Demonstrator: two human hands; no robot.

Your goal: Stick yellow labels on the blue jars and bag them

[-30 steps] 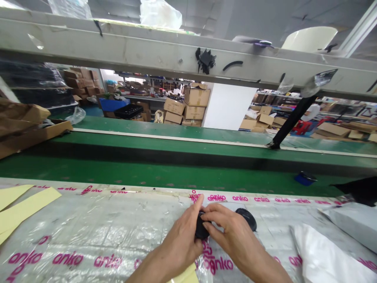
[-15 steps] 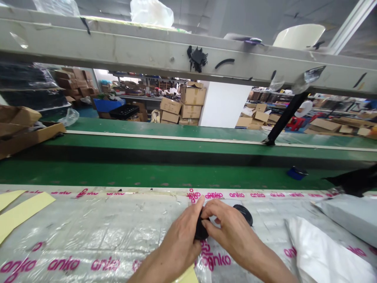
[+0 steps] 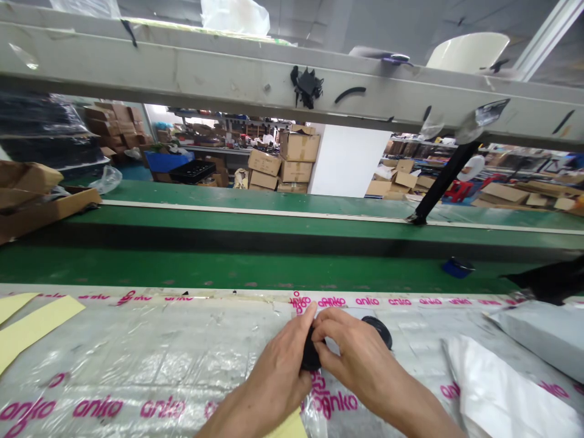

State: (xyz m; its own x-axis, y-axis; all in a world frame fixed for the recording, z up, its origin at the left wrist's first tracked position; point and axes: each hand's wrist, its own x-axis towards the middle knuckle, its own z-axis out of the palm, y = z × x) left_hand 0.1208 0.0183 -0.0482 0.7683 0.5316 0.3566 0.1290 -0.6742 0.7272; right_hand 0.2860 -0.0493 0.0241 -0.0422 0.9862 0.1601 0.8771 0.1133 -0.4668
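Left hand (image 3: pixel 280 359): curled round the black piece (image 3: pixel 311 356) from the left; fingertips hidden behind it.
Right hand (image 3: pixel 353 344): facing in from the right, thumb and fingertips nearly meeting at the edge of the piece; cannot tell whether pinching it or something small on it.
Change: right fingers curled in slightly tighter than a second ago; almost nothing altered over the last half second. Suggests close fingertip work at one spot.
Black piece: between both hands, over the plastic-covered worktop (image 3: pixel 182 340); largely covered, full shape unreadable.
White bag (image 3: pixel 515 389): to the right, cut off at the bottom.
Dark disc (image 3: pixel 380 331): just beyond the right hand, partly blocked by it.
Yellow strips (image 3: pixel 45 325): far left, cropped.
Blue item (image 3: pixel 457 267): on the green surface (image 3: pixel 182 264), too small to identify.
Cardboard boxes (image 3: pixel 298 164): in the background, contents unseen.
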